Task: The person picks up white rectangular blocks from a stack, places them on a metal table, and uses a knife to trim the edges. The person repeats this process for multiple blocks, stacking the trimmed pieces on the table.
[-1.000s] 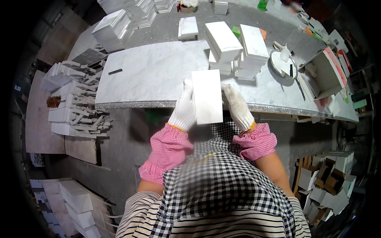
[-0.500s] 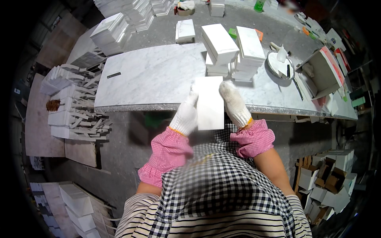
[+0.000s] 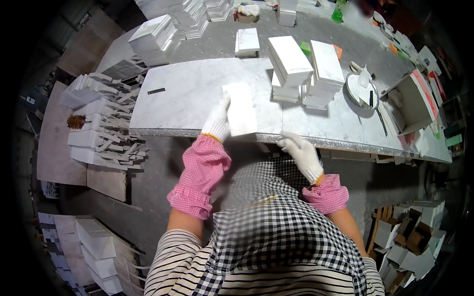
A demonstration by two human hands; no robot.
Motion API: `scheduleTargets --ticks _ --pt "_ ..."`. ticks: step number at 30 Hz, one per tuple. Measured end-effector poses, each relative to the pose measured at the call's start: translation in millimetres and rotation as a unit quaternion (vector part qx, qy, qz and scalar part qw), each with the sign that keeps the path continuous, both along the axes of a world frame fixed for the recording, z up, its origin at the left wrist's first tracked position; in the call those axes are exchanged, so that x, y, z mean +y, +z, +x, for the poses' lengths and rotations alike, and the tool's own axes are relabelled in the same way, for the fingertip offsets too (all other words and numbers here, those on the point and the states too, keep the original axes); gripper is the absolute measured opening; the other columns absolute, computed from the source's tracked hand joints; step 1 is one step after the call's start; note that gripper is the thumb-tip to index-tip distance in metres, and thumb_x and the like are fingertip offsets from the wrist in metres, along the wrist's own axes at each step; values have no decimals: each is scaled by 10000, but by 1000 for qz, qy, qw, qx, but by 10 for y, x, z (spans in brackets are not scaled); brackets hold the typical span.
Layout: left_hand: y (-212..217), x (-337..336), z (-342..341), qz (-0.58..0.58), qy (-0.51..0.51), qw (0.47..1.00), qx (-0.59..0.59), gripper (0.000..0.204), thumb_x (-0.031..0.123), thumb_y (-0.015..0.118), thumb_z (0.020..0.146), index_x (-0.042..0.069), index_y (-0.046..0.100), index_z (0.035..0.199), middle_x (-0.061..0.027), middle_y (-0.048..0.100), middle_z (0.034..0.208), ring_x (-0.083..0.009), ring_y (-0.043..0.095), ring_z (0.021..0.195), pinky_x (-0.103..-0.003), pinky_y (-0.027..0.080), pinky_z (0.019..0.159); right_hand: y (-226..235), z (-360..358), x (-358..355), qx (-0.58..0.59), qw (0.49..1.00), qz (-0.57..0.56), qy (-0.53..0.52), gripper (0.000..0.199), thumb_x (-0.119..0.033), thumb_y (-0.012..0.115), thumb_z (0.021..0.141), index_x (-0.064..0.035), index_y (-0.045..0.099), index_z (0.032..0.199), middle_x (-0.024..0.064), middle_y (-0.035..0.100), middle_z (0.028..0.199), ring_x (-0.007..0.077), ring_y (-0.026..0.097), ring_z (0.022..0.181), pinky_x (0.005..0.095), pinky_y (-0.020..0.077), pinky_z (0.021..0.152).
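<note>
A white rectangular tile (image 3: pixel 242 112) is held by my gloved left hand (image 3: pixel 218 116), which grips its left long edge over the front part of the marble slab (image 3: pixel 192 86). My right hand (image 3: pixel 302 154), also in a white knit glove, is off the tile, low by the table's front edge. Its fingers are loosely bent and somewhat apart, with nothing seen in them. Beyond the hands stand two piles of white tiles, a left pile (image 3: pixel 290 56) and a right pile (image 3: pixel 326 64). A short dark strip (image 3: pixel 156 91) lies on the slab's left part.
A round dish (image 3: pixel 353 98) with a white bottle stands right of the piles, by an open carton (image 3: pixel 410 106). More tile stacks (image 3: pixel 153 39) rise at the back left. Bundled white pieces (image 3: pixel 94 123) sit left of the table; empty boxes (image 3: pixel 410 237) lie lower right.
My right hand has let go of the tile and drawn back toward me. My left hand has carried the tile leftward and tilted it slightly. The view has shifted a little.
</note>
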State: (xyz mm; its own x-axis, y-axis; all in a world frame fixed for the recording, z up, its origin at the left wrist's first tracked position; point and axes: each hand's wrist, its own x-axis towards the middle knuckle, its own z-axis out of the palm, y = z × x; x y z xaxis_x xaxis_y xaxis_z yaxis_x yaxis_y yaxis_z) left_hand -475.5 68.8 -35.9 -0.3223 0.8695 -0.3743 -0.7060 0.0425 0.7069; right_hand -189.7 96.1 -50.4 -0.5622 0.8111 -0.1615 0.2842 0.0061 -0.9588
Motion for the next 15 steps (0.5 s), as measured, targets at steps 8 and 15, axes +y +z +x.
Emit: scheduleTargets --ticks 8,15 --pt "-366 385 -1125 -190 -58 947 252 613 411 566 1047 -51 541 1449 -193 623 1416 -281 593 1287 -417 445 1119 20 435 835 -200 855 440 -190 457 -278 656 943 -16 643 1317 184 721 1079 365 667 1004 449 528 893" --pt "-9 773 -1355 -282 -71 845 448 487 366 610 976 -39 666 1241 -220 735 1169 -315 724 996 -438 560 870 -76 684 1065 -296 801 493 -167 438 -245 656 877 -37 642 1262 178 657 1053 373 605 1009 488 493 901"
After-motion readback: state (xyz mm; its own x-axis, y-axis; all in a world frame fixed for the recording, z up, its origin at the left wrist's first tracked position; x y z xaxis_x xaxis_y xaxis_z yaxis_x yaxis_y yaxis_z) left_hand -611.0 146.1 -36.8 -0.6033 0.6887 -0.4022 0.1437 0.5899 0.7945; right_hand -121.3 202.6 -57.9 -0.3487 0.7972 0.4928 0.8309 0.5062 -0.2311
